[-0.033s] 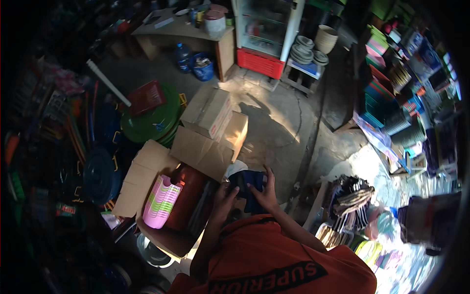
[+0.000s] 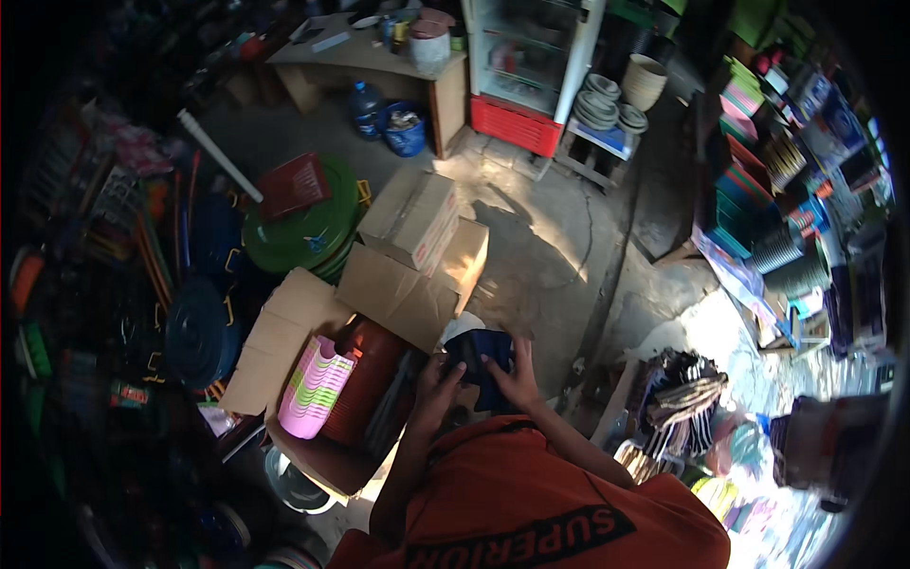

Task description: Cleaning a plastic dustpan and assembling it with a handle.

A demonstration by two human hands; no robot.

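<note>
Close in front of my body, both hands grip a dark blue, flat-sided object [image 2: 487,357]; its exact kind cannot be made out. My left hand [image 2: 434,387] is closed on its left edge, the thumb on top. On the other side my right hand [image 2: 518,377] pinches it, with the thumb lying across its face and the fingers behind. Just left of my left forearm is an open cardboard box [image 2: 275,332]. Inside it are a stack of pink, white and green plastic containers [image 2: 317,391] and reddish-brown stacked plastic ware [image 2: 368,379].
A closed carton [image 2: 403,213] rests beyond the open box, beside green round lids [image 2: 294,223] with a red dustpan-like piece on top. Farther off are a desk [image 2: 365,57], a glass-door fridge [image 2: 517,85] and a stool with stacked pots [image 2: 597,142]. Plastic goods crowd a right-hand table [image 2: 725,270].
The whole scene has shifted slightly right and down in the picture. The dark blue object looks a little more spread out between my hands, which keep their hold.
</note>
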